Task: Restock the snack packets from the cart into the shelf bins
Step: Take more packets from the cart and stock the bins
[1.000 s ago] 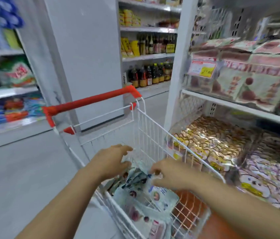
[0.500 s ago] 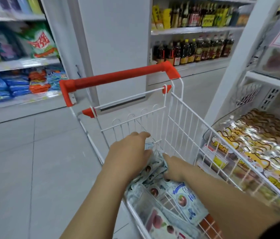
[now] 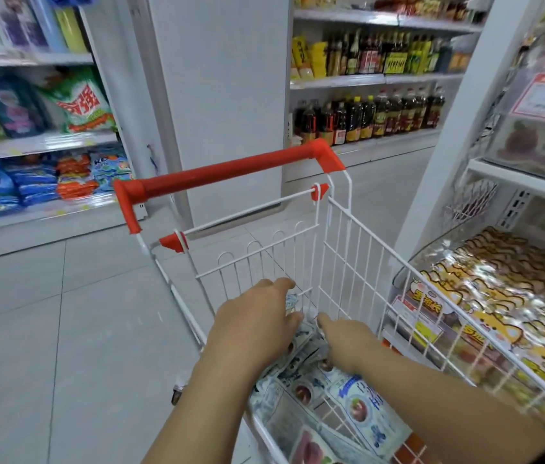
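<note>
Left hand point(image 3: 254, 326) curls its fingers round snack packets point(image 3: 361, 406) at the cart point(image 3: 348, 262) handle end. Right hand point(image 3: 348, 343) beside it: finger state cannot be told.

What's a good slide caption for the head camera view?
Left hand and right hand reach into a white cart for snack packets beside a stocked shelf bin.

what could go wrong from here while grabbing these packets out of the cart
The left hand and right hand are both on a loose, overlapping pile of snack packets; lifting a bunch at once may let some slide out and drop. The hands sit close to the wire wall of the cart, so a packet corner could snag in it. Nobody holds the red handle, so the wheeled cart might roll if pushed.
</note>
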Available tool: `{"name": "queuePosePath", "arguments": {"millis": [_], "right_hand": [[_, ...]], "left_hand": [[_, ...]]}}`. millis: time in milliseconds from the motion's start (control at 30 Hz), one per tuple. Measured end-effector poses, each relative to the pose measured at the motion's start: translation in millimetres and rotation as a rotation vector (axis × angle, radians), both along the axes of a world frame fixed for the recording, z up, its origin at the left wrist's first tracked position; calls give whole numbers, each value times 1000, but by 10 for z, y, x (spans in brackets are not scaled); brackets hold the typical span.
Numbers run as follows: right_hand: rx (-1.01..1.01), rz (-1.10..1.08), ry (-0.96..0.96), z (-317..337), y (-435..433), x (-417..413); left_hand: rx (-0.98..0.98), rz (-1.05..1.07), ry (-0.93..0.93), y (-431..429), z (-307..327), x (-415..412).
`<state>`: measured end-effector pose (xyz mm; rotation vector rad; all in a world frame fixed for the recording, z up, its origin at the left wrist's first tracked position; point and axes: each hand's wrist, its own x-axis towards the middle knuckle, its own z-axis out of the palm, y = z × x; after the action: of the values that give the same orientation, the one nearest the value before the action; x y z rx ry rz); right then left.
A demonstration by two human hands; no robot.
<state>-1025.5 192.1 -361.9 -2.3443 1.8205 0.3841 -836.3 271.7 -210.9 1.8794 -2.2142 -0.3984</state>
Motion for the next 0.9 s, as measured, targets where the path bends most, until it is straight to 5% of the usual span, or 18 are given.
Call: {"name": "queuePosePath", "arguments": {"millis": [167, 333, 533, 733, 900], "right_hand": [[82, -97, -213, 625, 107, -170], [-132, -109, -484, 1231, 597, -340], [-470, -141, -893, 1652, 1205, -542], [-572, -202, -1163, 1925, 1651, -621], [-474, -373, -1403, 2177, 1932, -984]], "left_hand": [[6, -18, 13, -11, 4, 24], [37, -15, 136, 4, 32, 75], [302, 20, 769, 269, 310, -216], [430, 18, 1408, 615, 580, -894], [417, -41, 1606, 819, 803, -1184]]}}
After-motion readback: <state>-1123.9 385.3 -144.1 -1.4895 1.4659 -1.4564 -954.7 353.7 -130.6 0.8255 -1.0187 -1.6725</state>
